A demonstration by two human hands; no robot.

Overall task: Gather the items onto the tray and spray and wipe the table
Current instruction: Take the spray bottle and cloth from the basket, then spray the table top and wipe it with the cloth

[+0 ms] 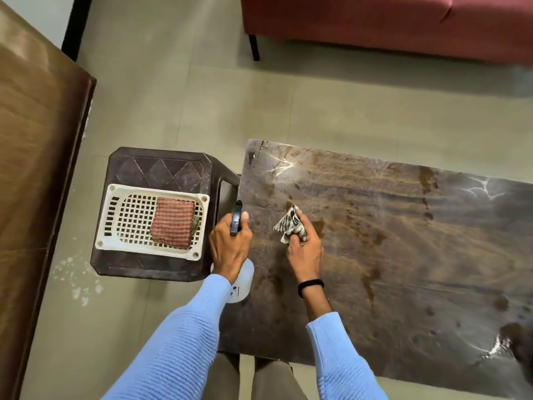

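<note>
gathering step reads as done: the white lattice tray (115, 223) sits on a dark plastic stool (161, 168) at nine o'clock of the desk (403, 255), touching nothing on the desk, with a folded red checked cloth (173, 223) lying in its right half. no loose items show on the desk top. step in hand looks like spray-and-wipe, at its start, near the desk's nine o'clock end. left hand (230, 246) grips the spray bottle (240, 287); fingers curled tight round the neck, one fingertip up beside the dark trigger head, which points toward twelve o'clock. pale bottle body hangs below the wrist at six o'clock, over the desk's left edge; cannot tell whether its base rests on the desk or is lifted. right hand (305, 249) is just beside, at three o'clock of the left, fingers closed on a crumpled striped cloth (290, 225) that sticks out toward eleven o'clock; cloth is low over the desk, contact uncertain. black wristband (311, 285) on that wrist. desk surface is worn and blotched with dark spots, thickest toward four o'clock, shiny patches at one and five o'clock. next move, as a judgement: squeeze the trigger over the near end, then press the cloth flat and sweep toward three o'clock; the bunched cloth wants spreading for wider contact.
</note>
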